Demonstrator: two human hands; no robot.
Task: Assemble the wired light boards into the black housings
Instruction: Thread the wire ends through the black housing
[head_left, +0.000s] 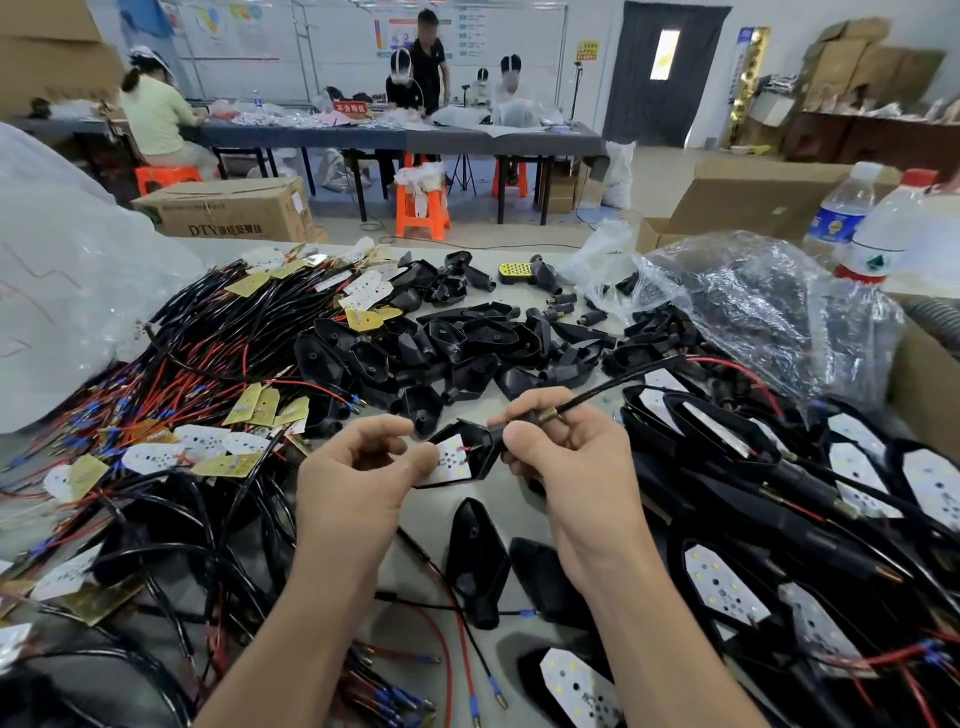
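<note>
A person's left hand (358, 467) pinches the edge of a white, dotted, kite-shaped light board (452, 460) with curled fingers, seating it in a black plastic teardrop housing (487, 449) held just above the grey worktop (524, 296). The right hand (566, 457) clamps its fingers around the housing's stem and the black sheathed cable (613, 389) leaving it. To seat the board well, the right hand should probably draw the cable slack through while the left presses the board flat, keeping the thin red wire (464, 448) untrapped.
</note>
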